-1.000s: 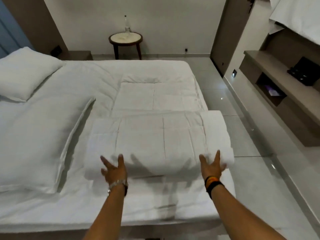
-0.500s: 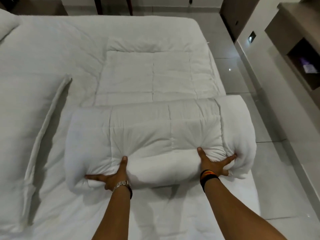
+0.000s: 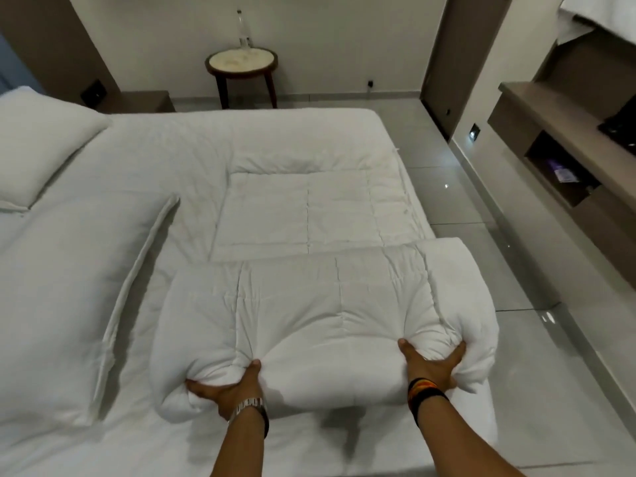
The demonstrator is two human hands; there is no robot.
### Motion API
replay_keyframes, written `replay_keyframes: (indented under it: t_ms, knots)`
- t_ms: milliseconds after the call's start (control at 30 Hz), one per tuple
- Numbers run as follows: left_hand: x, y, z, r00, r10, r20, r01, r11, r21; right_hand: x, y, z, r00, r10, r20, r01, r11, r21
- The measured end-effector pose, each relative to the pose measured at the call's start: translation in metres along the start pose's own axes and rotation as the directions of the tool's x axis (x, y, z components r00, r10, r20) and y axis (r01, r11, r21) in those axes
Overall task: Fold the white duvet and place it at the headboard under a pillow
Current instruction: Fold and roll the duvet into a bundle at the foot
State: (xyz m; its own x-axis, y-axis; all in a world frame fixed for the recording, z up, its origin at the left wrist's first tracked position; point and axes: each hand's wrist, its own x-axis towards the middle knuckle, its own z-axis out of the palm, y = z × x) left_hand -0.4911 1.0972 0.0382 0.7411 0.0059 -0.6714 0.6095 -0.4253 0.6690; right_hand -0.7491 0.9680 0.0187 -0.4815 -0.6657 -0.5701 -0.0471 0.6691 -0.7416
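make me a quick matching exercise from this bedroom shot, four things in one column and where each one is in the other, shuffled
Things:
1. duvet
2. bottle
3. watch
4. dark wristbands

Places:
A. on the round side table
B. on the left wrist
C. gripped at its near edge by the left hand and right hand
D. on the right wrist

Pairs: 1-C, 2-A, 3-B, 4-D

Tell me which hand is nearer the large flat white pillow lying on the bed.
Left. The left hand grips the folded white duvet's near edge on the side toward the large flat white pillow; the right hand grips the far end.
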Motion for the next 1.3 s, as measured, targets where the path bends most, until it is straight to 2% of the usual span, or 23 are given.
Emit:
replay_keyframes:
  t_ms: [100, 333, 467, 533, 633, 700, 767, 833, 900, 933, 967, 1000, 1033, 1067, 1100, 1200, 1300]
  knots:
    - [-0.033, -0.042, -0.054, 1.0, 0.016, -0.008, -0.016, 1.0, 0.011, -0.039, 0.036, -0.056, 0.999, -0.013, 0.037, 0.013, 1.0, 0.009]
    - [-0.123, -0.134, -0.195, 0.997, 0.07, -0.029, -0.069, 0.997, 0.014, -0.118, 0.128, -0.186, 0.999, -0.012, -0.035, 0.01, 0.998, -0.07]
    - [-0.149, -0.128, -0.222, 0.995, 0.102, 0.012, -0.102, 0.995, -0.012, -0.14, 0.123, -0.202, 0.999, -0.001, -0.053, -0.003, 0.998, -0.061]
    - [-0.15, -0.098, -0.213, 0.976, 0.21, 0.062, -0.209, 0.978, -0.018, -0.143, 0.094, -0.191, 0.998, -0.063, -0.013, 0.063, 0.998, -0.005]
    - [-0.135, -0.035, -0.177, 0.859, 0.477, 0.185, -0.456, 0.878, -0.143, -0.134, 0.022, -0.159, 0.946, -0.32, 0.054, 0.308, 0.938, 0.162]
    - [-0.124, 0.002, -0.149, 0.764, 0.599, 0.242, -0.571, 0.801, -0.178, -0.123, -0.029, -0.134, 0.844, -0.529, 0.09, 0.492, 0.83, 0.263]
    - [-0.107, 0.029, -0.121, 0.68, 0.687, 0.258, -0.679, 0.722, -0.132, -0.111, -0.059, -0.109, 0.75, -0.654, 0.102, 0.621, 0.748, 0.235]
    - [-0.089, 0.041, -0.098, 0.641, 0.736, 0.216, -0.725, 0.674, -0.144, -0.091, -0.058, -0.084, 0.728, -0.682, 0.067, 0.67, 0.729, 0.144]
    - [-0.058, 0.032, -0.073, 0.71, 0.694, 0.119, -0.678, 0.72, -0.15, -0.066, -0.032, -0.056, 0.793, -0.608, 0.046, 0.608, 0.794, 0.013]
    - [-0.042, 0.022, -0.061, 0.78, 0.622, 0.073, -0.609, 0.781, -0.138, -0.055, -0.018, -0.043, 0.862, -0.502, 0.067, 0.505, 0.862, -0.038]
    - [-0.028, 0.01, -0.053, 0.87, 0.491, 0.049, -0.483, 0.868, -0.114, -0.051, -0.006, -0.034, 0.924, -0.37, 0.097, 0.378, 0.922, -0.084]
    - [-0.011, 0.004, -0.041, 0.951, 0.305, 0.052, -0.3, 0.949, -0.095, -0.044, 0.001, -0.021, 0.959, -0.255, 0.122, 0.27, 0.955, -0.121]
    - [0.007, 0.0, -0.029, 0.99, 0.117, 0.077, -0.111, 0.991, -0.072, -0.039, 0.001, -0.007, 0.972, -0.179, 0.15, 0.201, 0.969, -0.145]
    - [0.025, -0.001, -0.017, 0.994, -0.01, 0.112, 0.017, 0.998, -0.059, -0.033, -0.005, 0.008, 0.972, -0.152, 0.179, 0.181, 0.971, -0.156]
    - [0.045, 0.002, -0.003, 0.988, -0.039, 0.146, 0.051, 0.996, -0.078, -0.023, -0.014, 0.025, 0.969, -0.156, 0.194, 0.188, 0.969, -0.162]
    - [0.116, 0.005, 0.05, 0.988, 0.039, 0.146, -0.014, 0.985, -0.169, 0.008, -0.046, 0.079, 0.985, -0.113, 0.132, 0.131, 0.981, -0.142]
    - [0.104, 0.053, 0.089, 0.996, 0.052, 0.078, -0.035, 0.977, -0.212, 0.04, -0.067, 0.129, 0.999, 0.025, 0.022, -0.023, 0.996, -0.082]
